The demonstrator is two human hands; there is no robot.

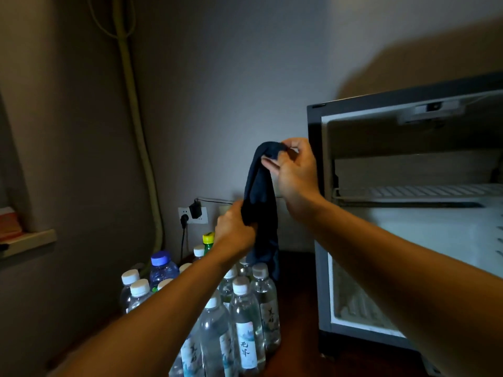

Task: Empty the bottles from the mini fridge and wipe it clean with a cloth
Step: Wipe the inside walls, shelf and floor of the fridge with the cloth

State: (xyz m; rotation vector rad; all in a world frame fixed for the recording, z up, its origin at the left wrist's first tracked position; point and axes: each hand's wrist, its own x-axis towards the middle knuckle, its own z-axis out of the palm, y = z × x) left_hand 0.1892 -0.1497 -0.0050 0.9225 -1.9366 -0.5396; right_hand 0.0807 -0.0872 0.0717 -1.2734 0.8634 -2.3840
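Observation:
A dark blue cloth hangs in front of me, left of the open mini fridge. My right hand pinches its top end near the fridge's left frame. My left hand grips the cloth lower down, its fingers curled round the bunched fabric. Several clear water bottles with white caps stand clustered on the dark surface below my arms. The fridge interior shows a white wire shelf and pale walls; no bottles are visible inside, though its right part is cut off.
A blue-capped bottle and a yellow-capped green bottle stand behind the cluster. A wall socket with a black adapter is on the back wall. A pale pipe runs down the corner. A wooden ledge juts out at left.

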